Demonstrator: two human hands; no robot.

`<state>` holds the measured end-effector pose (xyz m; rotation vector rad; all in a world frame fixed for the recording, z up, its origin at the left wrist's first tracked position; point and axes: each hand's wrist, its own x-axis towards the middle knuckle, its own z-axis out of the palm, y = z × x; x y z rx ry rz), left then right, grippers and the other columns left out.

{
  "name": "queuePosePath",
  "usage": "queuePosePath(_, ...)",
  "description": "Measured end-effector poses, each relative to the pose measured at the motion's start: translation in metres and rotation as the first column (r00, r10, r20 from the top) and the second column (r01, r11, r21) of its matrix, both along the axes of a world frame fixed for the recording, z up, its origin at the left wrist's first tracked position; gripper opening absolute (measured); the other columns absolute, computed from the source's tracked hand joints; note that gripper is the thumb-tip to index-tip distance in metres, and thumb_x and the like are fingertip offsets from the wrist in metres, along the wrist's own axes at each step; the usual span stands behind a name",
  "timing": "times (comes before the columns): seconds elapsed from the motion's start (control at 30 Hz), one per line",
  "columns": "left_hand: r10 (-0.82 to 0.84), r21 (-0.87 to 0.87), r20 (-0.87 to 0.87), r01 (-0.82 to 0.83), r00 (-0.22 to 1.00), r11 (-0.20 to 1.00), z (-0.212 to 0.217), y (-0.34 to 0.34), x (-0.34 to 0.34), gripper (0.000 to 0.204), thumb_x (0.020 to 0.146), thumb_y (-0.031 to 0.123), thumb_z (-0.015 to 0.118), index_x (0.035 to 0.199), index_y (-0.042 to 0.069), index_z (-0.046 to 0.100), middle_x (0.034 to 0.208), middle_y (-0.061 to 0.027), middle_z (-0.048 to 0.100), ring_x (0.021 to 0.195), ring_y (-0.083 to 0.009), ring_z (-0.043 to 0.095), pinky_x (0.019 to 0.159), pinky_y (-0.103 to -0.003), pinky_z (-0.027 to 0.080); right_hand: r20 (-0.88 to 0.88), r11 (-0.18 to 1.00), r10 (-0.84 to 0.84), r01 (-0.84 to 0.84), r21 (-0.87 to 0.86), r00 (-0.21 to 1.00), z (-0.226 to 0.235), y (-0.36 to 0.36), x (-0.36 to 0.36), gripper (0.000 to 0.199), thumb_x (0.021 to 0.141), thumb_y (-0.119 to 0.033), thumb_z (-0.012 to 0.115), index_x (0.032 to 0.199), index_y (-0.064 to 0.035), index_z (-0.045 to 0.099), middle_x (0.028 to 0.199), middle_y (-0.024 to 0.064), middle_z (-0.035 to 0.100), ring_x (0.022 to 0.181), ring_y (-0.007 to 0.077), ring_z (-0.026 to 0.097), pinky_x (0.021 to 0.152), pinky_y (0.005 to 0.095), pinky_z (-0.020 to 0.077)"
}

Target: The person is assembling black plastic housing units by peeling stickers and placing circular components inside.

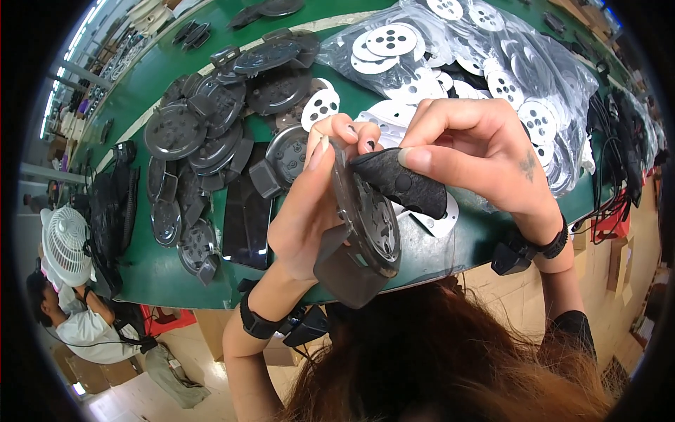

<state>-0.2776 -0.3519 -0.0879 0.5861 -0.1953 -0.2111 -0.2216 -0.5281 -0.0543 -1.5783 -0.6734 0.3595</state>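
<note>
My left hand [302, 218] is closed round a dark grey round plastic housing [380, 225], tilted on edge, with a square tab sticking out below. My right hand [492, 155] pinches a thin black pad [411, 188] between thumb and index finger. The pad is bent over, and its far edge lies at the housing's upper rim, beside my left fingertips. Whether the two are stuck together I cannot tell. Below the pad, part of a white disc [439, 219] with holes shows on the green table.
Many similar dark housings [176, 132] lie heaped at the left on the green table [133, 264]. A black phone-like slab [245, 232] lies near them. A clear bag [351, 35] holds white perforated discs. Black cables hang at the right; at the left sit another person and a white fan [67, 243].
</note>
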Motion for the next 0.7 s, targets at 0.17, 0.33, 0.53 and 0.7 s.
queuePosePath(0.17, 0.003, 0.003, -0.029, -0.003, 1.0, 1.0, 0.0034, -0.0003, 0.0003, 0.022, 0.092, 0.025, 0.035, 0.105, 0.007, 0.037, 0.103, -0.0074, 0.039, 0.097, -0.0141, 0.038, 0.09, -0.029, 0.031, -0.062, 1.0, -0.001, 0.0, -0.022, 0.998, 0.0014, -0.0003, -0.0003, 0.01, 0.082, -0.009, 0.064, 0.083, 0.0002, 0.066, 0.069, -0.002, 0.059, 0.063, 0.0013, 0.051, 0.054, 0.0169, 0.0395)
queuePosePath(0.33, 0.003, -0.05, -0.05, -0.005, 0.999, 0.999, 0.0011, 0.0008, 0.0018, 0.022, 0.092, 0.025, 0.036, 0.104, 0.006, 0.038, 0.103, -0.0085, 0.039, 0.1, -0.0159, 0.037, 0.091, -0.029, 0.03, -0.203, 1.0, 0.024, -0.024, 0.006, 0.979, -0.001, 0.0009, 0.0001, 0.011, 0.084, -0.01, 0.063, 0.086, 0.0013, 0.065, 0.072, -0.002, 0.06, 0.067, 0.0016, 0.051, 0.059, 0.0169, 0.0411)
queuePosePath(0.53, 0.057, 0.047, 0.003, -0.057, 0.998, 0.997, -0.0016, 0.003, 0.0015, 0.023, 0.09, 0.024, 0.036, 0.105, 0.007, 0.038, 0.103, -0.0097, 0.039, 0.101, -0.0167, 0.037, 0.092, -0.03, 0.029, -0.128, 1.0, 0.011, -0.013, -0.017, 0.992, 0.001, 0.0027, -0.0022, 0.012, 0.084, -0.01, 0.063, 0.086, 0.0015, 0.065, 0.073, -0.0016, 0.059, 0.07, 0.0023, 0.052, 0.063, 0.0181, 0.0432)
queuePosePath(0.7, 0.014, -0.045, 0.05, -0.012, 0.999, 0.999, -0.0057, 0.003, 0.0016, 0.022, 0.09, 0.024, 0.037, 0.105, 0.008, 0.037, 0.102, -0.009, 0.039, 0.101, -0.0171, 0.037, 0.093, -0.031, 0.028, -0.087, 1.0, 0.004, -0.004, 0.01, 0.996, -0.0028, 0.0049, -0.0028, 0.012, 0.083, -0.01, 0.063, 0.086, 0.0017, 0.065, 0.074, -0.0001, 0.061, 0.07, 0.0033, 0.054, 0.064, 0.0188, 0.0449)
